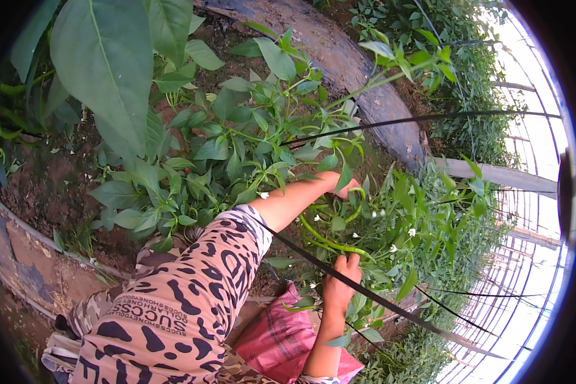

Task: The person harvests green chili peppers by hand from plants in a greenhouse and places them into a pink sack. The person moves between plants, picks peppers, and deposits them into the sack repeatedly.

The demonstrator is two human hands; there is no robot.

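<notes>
My left hand [346, 186] reaches in among the pepper plants, its wrist bent and its fingertips partly hidden. A curved green chili pepper [356, 211] hangs right beside its fingers. Lower down, my right hand [342, 280] has bent fingers against a long, pale green chili pepper [324, 239]; I cannot tell whether they close around it. More thin peppers hang between the two hands, among leaves and small white flowers. A red woven sack [281, 338] is beside my right forearm, with another green pepper [298, 306] at its upper edge.
Dark straps [365, 290] cross in front of my right wrist and through the foliage. Large pepper leaves [103, 62] are close to the camera at upper left. Dark plastic sheeting [389, 120] curves along the soil. A greenhouse frame [523, 230] stands beyond the plant rows.
</notes>
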